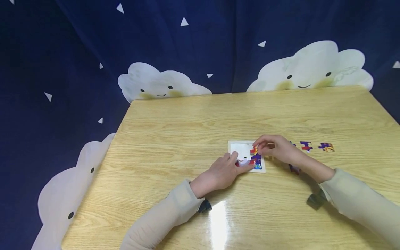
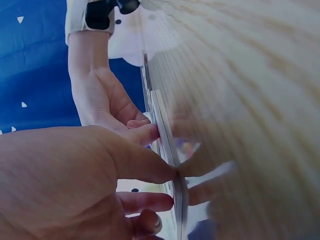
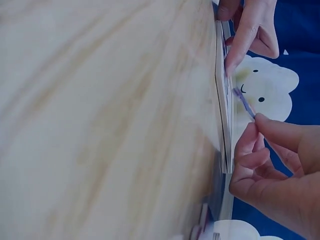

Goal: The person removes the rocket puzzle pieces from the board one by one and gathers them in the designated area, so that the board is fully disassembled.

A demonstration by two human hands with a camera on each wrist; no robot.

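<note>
Left hand [image 1: 223,170] touches puzzle board [image 1: 240,150] with outstretched fingers, presumably steadying it on the tabletop [image 1: 175,139]. Right hand [image 1: 278,147]: grip nearly closed, pinching a puzzle piece [image 3: 244,103] by one end over the board's right side, likely keeping its other end unobstructed. Loose pieces [image 1: 306,146] lie rightward.

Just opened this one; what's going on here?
Someone is working on a jigsaw in a tray on the table. The left hand rests on the tray while the right hand pinches a piece, tilted above it. The tray is partly filled, with bare white showing at its upper left in the head view. Loose pieces lie to its right.
</note>
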